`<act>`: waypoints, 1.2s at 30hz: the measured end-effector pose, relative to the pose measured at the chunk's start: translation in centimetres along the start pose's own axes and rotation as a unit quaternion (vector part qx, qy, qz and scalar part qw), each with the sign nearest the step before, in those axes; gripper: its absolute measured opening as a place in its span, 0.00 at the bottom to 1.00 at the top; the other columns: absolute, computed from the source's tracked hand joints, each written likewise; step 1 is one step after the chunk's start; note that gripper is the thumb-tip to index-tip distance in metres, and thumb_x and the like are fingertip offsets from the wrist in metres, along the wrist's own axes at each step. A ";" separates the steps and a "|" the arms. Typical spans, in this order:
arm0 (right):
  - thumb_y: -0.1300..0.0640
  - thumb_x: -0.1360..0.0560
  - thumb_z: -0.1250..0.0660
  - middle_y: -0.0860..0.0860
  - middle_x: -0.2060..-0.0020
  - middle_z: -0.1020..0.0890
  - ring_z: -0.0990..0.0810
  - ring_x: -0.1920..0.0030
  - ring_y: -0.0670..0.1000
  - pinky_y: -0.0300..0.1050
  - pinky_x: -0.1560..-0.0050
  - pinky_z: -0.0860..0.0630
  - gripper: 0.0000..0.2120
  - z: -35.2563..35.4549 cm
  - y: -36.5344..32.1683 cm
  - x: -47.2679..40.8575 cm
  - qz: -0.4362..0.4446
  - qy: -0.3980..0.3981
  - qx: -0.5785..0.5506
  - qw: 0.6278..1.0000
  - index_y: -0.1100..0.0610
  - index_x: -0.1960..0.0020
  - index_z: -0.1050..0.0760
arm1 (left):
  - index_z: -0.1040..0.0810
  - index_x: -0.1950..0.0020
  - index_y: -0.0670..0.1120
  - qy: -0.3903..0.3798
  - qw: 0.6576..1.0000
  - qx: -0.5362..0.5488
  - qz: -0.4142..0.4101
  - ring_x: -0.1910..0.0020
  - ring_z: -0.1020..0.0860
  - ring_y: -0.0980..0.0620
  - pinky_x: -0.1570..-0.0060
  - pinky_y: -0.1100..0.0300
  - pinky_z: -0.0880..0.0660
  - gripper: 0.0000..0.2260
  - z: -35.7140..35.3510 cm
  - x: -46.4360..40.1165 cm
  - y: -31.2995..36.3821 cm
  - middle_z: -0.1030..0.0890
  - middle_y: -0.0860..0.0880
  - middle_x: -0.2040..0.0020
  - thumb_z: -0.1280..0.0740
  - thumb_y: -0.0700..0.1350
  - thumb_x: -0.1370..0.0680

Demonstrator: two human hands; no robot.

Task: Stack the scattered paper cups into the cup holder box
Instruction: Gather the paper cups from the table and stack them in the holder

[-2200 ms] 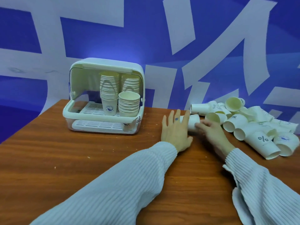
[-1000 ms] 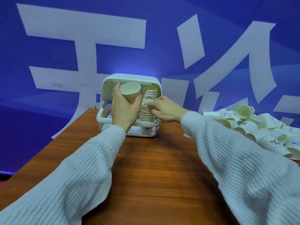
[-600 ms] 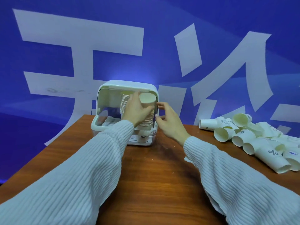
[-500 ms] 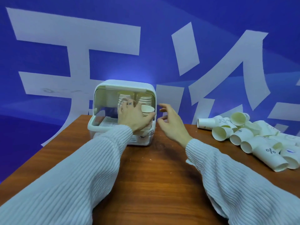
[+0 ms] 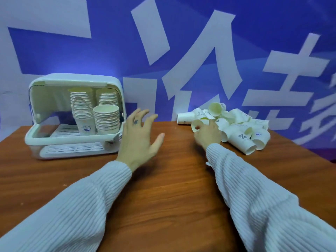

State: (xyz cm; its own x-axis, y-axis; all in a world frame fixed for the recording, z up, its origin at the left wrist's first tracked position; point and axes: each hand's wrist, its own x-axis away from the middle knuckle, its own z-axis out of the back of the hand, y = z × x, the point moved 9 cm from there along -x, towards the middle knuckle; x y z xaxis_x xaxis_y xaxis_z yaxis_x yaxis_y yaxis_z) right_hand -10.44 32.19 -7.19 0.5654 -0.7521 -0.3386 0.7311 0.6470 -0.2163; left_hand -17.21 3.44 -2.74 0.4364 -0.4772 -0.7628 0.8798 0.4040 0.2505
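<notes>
Now that my last cup sits stacked in the box (image 5: 72, 113) | left hand (image 5: 140, 140) empty, spread | right hand (image 5: 207, 133) gripping next cup (image 5: 197, 124) from the pile

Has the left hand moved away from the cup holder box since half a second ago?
Yes. The left hand, which was inside the cup holder box at the front stack, is now out of it, open above the table to the box's right.

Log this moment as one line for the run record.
step: fetch next cup | left hand: open, above table | right hand: grips cup at loose pile | box: lid up, three stacks inside
</notes>
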 end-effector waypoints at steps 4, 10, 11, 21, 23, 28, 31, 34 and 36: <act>0.50 0.20 0.39 0.58 0.27 0.30 0.32 0.27 0.59 0.56 0.30 0.32 0.20 -2.2 2.2 -1.1 -0.047 -0.066 -0.026 0.996 0.56 0.31 0.25 | 0.30 0.24 0.51 -0.065 0.997 0.035 0.020 0.22 0.41 0.45 0.25 0.43 0.37 0.28 -4.2 2.8 2.1 0.33 0.48 0.24 0.37 0.61 0.22; 0.51 0.22 0.39 0.52 0.45 0.16 0.21 0.39 0.57 0.50 0.42 0.26 0.18 1.8 1.5 1.3 -0.018 0.086 -0.194 0.977 0.54 0.37 0.18 | 0.37 0.20 0.51 -0.086 0.994 0.058 0.026 0.21 0.42 0.46 0.25 0.43 0.36 0.35 -5.4 2.7 2.4 0.37 0.47 0.21 0.28 0.57 0.24; 0.51 0.22 0.38 0.49 0.47 0.15 0.19 0.40 0.53 0.49 0.42 0.24 0.17 2.0 0.9 2.4 0.009 0.067 -0.287 0.956 0.52 0.39 0.17 | 0.41 0.19 0.52 -0.096 0.993 0.064 0.032 0.21 0.43 0.46 0.24 0.42 0.37 0.40 -5.8 2.4 2.5 0.39 0.47 0.20 0.27 0.58 0.25; 0.49 0.22 0.36 0.48 0.39 0.19 0.24 0.36 0.49 0.47 0.34 0.28 0.20 6.3 9.3 4.4 -0.012 0.108 -0.246 0.963 0.52 0.33 0.22 | 0.42 0.18 0.51 -0.159 0.973 0.156 0.065 0.34 0.26 0.42 0.39 0.45 0.27 0.40 -9.5 2.0 6.3 0.28 0.45 0.31 0.27 0.55 0.25; 0.49 0.23 0.36 0.53 0.30 0.26 0.28 0.30 0.57 0.56 0.31 0.29 0.27 5.7 12.6 2.8 -0.058 0.071 -0.109 0.990 0.51 0.24 0.31 | 0.41 0.20 0.52 -0.160 0.972 0.162 0.059 0.37 0.24 0.42 0.41 0.44 0.26 0.38 -9.5 2.1 6.5 0.27 0.46 0.33 0.27 0.57 0.25; 0.43 0.23 0.31 0.58 0.35 0.26 0.21 0.40 0.63 0.56 0.50 0.24 0.32 3.8 16.0 3.1 -0.098 0.000 -0.029 0.995 0.54 0.26 0.39 | 0.39 0.21 0.54 -0.156 0.972 0.167 0.045 0.39 0.24 0.44 0.43 0.46 0.27 0.36 -8.9 2.4 7.1 0.27 0.47 0.36 0.27 0.57 0.25; 0.34 0.28 0.34 0.57 0.31 0.28 0.24 0.35 0.62 0.57 0.44 0.24 0.41 4.7 15.4 4.4 -0.098 -0.011 -0.057 0.993 0.49 0.21 0.43 | 0.38 0.22 0.53 -0.143 0.970 0.189 0.058 0.37 0.25 0.44 0.43 0.48 0.29 0.35 -8.6 2.5 6.5 0.27 0.47 0.35 0.27 0.57 0.25; 0.35 0.33 0.34 0.54 0.31 0.29 0.25 0.36 0.57 0.56 0.37 0.23 0.42 6.5 13.1 6.2 -0.072 0.000 -0.199 0.977 0.42 0.22 0.40 | 0.42 0.19 0.52 -0.136 0.967 0.199 0.086 0.33 0.26 0.43 0.40 0.47 0.30 0.38 -8.1 2.5 6.2 0.29 0.47 0.30 0.28 0.57 0.24; 0.45 0.28 0.30 0.50 0.39 0.26 0.24 0.46 0.49 0.42 0.49 0.22 0.34 7.3 10.7 7.3 -0.035 -0.007 -0.294 0.955 0.46 0.24 0.35 | 0.47 0.17 0.52 -0.136 0.965 0.202 0.102 0.30 0.28 0.42 0.35 0.44 0.31 0.41 -7.8 2.5 6.1 0.32 0.47 0.25 0.28 0.56 0.23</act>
State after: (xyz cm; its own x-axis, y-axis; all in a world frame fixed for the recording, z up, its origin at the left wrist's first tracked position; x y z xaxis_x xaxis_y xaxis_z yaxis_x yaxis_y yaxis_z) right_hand 4.26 32.67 -5.32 0.5312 -0.7947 -0.2938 0.4291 0.5513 -0.7155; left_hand -12.23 10.78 -7.74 0.5929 -0.6293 -0.5024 0.7483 0.2001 0.6324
